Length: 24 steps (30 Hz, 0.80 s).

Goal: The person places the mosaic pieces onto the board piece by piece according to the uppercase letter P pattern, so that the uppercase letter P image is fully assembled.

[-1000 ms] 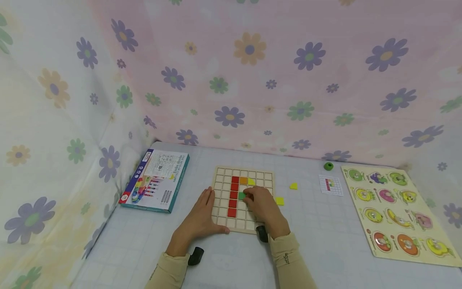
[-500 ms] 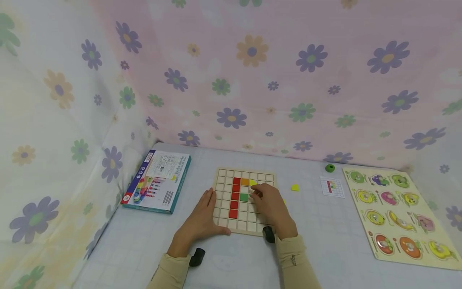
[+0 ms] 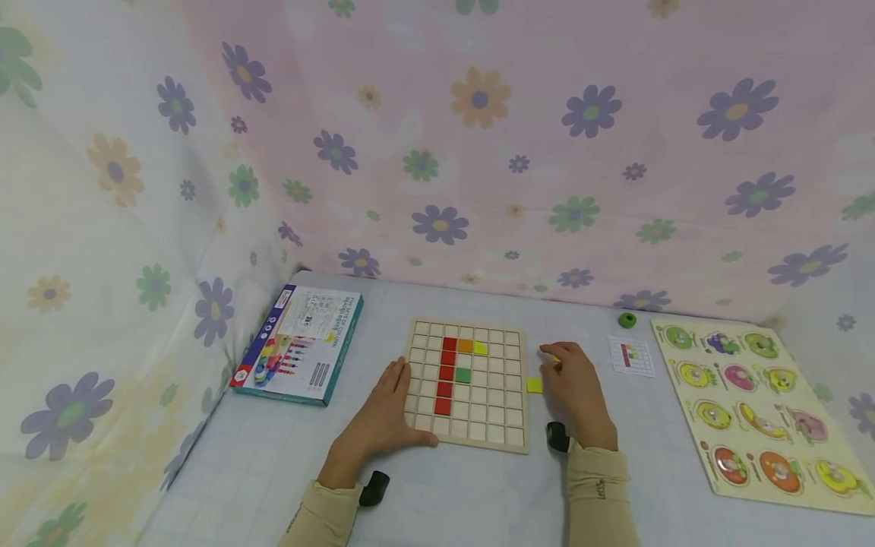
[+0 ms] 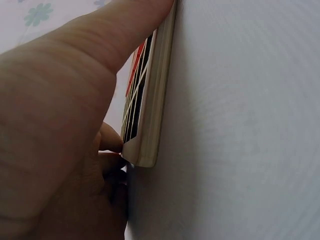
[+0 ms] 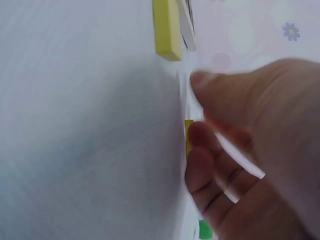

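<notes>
My left hand (image 3: 383, 406) rests at the near left corner of a wooden grid board (image 3: 492, 440), fingers along its left edge and thumb at the front edge. In the left wrist view the thumb and fingers touch the board's frame (image 4: 155, 115). On the board lie a column of red tiles (image 3: 446, 374), an orange tile (image 3: 465, 346), a yellow quarter-round tile (image 3: 481, 349) and a green tile (image 3: 462, 375). Right of the board, my right hand (image 3: 574, 384) is over another yellow piece (image 5: 188, 135), mostly hidden by the fingers; thumb and fingers are apart.
A yellow square tile (image 3: 535, 386) lies at the board's right edge. Farther right are a pattern card (image 3: 630, 357), a green bead (image 3: 627, 320) and a fruit puzzle board (image 3: 752, 410). A toy box (image 3: 301, 346) lies at the left.
My right hand has let go of the green tile, which lies on the board, and has moved right off the board to the loose yellow piece. The left hand stays in place.
</notes>
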Tool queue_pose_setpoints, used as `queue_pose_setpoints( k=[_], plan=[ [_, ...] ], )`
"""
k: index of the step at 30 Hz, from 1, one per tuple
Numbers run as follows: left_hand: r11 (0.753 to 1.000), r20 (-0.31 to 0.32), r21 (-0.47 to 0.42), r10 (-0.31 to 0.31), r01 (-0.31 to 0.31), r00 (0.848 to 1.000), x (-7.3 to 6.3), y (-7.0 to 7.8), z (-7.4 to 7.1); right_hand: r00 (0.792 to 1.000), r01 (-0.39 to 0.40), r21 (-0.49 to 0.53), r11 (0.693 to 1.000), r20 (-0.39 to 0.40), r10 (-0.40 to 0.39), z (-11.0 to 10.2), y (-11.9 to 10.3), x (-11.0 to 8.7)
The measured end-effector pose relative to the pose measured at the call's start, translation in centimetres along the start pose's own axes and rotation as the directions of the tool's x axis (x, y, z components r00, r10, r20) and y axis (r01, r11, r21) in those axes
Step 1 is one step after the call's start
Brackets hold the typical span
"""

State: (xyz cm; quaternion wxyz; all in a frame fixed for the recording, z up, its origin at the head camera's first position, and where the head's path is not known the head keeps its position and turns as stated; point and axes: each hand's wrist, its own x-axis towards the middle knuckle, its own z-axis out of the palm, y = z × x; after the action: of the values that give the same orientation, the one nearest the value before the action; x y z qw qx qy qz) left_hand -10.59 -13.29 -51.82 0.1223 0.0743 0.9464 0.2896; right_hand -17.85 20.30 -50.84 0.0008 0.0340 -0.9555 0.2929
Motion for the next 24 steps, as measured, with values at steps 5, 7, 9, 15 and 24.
queue_pose_setpoints(
  k=[5, 7, 9, 15, 24],
  plan=[
    [1.0, 0.003, -0.001, -0.008, 0.008, 1.0, 0.01, 0.13, 0.02, 0.999, -0.035, -0.035, 0.999, 0.009, 0.035, 0.04, 0.42, 0.08],
    [1.0, 0.003, 0.003, -0.007, 0.007, 1.0, 0.04, 0.12, 0.04, 0.998, -0.059, -0.036, 0.998, 0.002, 0.059, 0.09, 0.55, 0.05],
    [1.0, 0.004, 0.005, -0.006, 0.006, 1.0, 0.06, 0.11, 0.05, 0.995, -0.105, -0.026, 0.994, 0.003, 0.105, 0.17, 0.68, 0.04],
    [1.0, 0.006, 0.007, -0.006, 0.006, 1.0, 0.02, 0.17, -0.06, 0.96, -0.28, 0.033, 0.959, 0.023, 0.28, 0.13, 0.53, 0.08],
    [1.0, 0.0, 0.014, -0.004, 0.004, 1.0, 0.06, 0.12, -0.12, 0.941, -0.331, 0.089, 0.939, -0.034, 0.335, -0.03, 0.09, -0.27]
  ],
)
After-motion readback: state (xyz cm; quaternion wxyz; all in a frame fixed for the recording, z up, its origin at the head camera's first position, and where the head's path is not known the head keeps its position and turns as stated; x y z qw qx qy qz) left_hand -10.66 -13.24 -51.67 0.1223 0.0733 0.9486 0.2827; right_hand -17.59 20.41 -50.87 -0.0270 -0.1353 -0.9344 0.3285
